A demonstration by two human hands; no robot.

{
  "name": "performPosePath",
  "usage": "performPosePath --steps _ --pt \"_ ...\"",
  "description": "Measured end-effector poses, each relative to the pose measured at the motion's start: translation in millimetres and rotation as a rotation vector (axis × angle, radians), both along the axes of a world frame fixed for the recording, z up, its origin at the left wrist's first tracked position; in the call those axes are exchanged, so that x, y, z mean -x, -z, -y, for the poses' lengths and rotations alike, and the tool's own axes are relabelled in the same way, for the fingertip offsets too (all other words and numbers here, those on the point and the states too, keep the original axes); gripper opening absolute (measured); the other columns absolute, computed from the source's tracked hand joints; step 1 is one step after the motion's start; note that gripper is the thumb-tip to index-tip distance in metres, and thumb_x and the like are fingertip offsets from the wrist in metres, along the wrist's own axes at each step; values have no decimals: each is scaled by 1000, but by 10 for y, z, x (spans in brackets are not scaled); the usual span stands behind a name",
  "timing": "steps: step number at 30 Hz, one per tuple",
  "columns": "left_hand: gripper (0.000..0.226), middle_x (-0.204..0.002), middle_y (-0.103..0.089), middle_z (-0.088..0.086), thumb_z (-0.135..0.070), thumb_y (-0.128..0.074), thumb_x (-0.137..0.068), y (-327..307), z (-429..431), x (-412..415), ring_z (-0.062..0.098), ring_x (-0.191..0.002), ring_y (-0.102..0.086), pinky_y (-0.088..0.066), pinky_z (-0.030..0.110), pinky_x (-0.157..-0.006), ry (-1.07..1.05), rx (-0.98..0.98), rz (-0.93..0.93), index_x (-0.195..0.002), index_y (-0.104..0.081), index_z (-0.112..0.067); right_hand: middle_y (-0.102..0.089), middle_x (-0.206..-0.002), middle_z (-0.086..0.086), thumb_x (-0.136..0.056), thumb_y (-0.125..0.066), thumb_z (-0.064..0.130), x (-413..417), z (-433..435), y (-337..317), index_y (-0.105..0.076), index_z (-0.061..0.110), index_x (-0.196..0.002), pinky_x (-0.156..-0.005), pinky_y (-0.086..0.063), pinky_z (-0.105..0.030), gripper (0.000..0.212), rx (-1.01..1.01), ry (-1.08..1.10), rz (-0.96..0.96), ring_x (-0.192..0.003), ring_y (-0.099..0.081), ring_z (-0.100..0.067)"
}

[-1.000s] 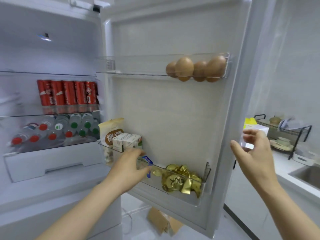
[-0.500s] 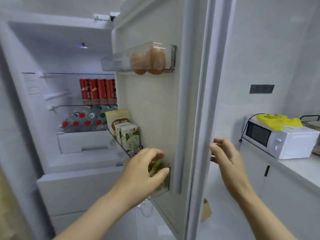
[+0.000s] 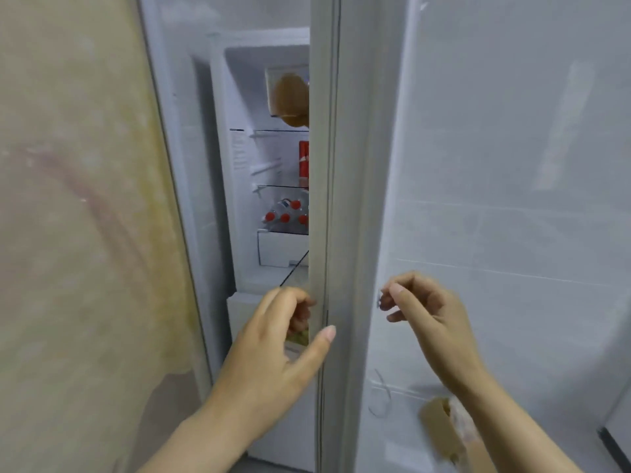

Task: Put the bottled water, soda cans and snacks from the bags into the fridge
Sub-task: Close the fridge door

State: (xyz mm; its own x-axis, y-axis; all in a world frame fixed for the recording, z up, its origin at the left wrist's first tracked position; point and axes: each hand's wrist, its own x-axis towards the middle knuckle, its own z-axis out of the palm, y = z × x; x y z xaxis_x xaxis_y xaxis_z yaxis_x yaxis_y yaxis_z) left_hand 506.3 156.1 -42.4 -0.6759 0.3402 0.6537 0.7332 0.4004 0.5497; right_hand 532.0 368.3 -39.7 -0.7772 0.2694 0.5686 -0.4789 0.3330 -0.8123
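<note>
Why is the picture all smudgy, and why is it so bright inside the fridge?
Head view: everything is soft, the beige wall most smeared. Head view: a cool light inside the fridge makes the soda can and red bottle caps stand out. Head view: the wide lens makes the fridge's side lean.

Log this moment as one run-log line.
fridge door: ajar, narrow gap | left hand: grips door edge | right hand: curled, empty, by door front | inside: soda can, water bottles, egg visible

The white fridge door (image 3: 478,199) in front of me stands nearly closed, leaving a narrow gap. Through it I see a red soda can (image 3: 304,163) upright on a shelf and, one level below, water bottles (image 3: 286,216) lying with red caps toward me.
</note>
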Motion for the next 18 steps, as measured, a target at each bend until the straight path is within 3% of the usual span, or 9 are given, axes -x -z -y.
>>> performPosePath --steps 5,7,9,14,18 --pt "22 -96 -49 -18 -51 -56 -83 -38 524 338 6 -94 -54 -45 19 -78 -64 -17 31 -99 -49 -38 -68 -79 1 -83 -58 29 435 510 -82 -67 17 -80 -70 -54 -51 15 -159 -19 36 -77 -63 -22" --pt "22 -99 -48 -19 -45 -58 -85 -42 707 499 5 -96 -53 -45 18 -79 -68 -10 59 -102 -48 -37 -69 -88 7 -88 -62 17 629 679 -87 -68 23 -85 -73 -55 -43 10 -222 19 23 -84 -64 -11" --pt "25 -104 -45 -22 -46 -58 -85 -25 871 659 0 -99 -50 -45 17 -78 -64 12 96 -106 -45 -39 -64 -101 14 -88 -64 11 841 802 -74 -67 29 -97 -79 -55 -30 19 -312 79 -42 -100 -61 -7" --pt "45 -120 -41 -26 -46 -58 -86 29 1133 1099 -9 -106 -45 -46 18 -84 -69 6 225 -126 -36 -40 -31 -147 8 -86 -65 35 1453 866 -48 -45 35 -136 -98 -44 -29 54 -652 218 -42 -135 -36 -9" --pt "61 -137 -37 -14 -42 -57 -89 18 1203 1506 0 -116 -45 -43 23 -98 -130 -31 281 -141 -28 -29 2 -161 4 -85 -67 40 1953 761 -101 -20 36 -150 -111 -29 -36 81 -822 317 37 -148 -3 -16"
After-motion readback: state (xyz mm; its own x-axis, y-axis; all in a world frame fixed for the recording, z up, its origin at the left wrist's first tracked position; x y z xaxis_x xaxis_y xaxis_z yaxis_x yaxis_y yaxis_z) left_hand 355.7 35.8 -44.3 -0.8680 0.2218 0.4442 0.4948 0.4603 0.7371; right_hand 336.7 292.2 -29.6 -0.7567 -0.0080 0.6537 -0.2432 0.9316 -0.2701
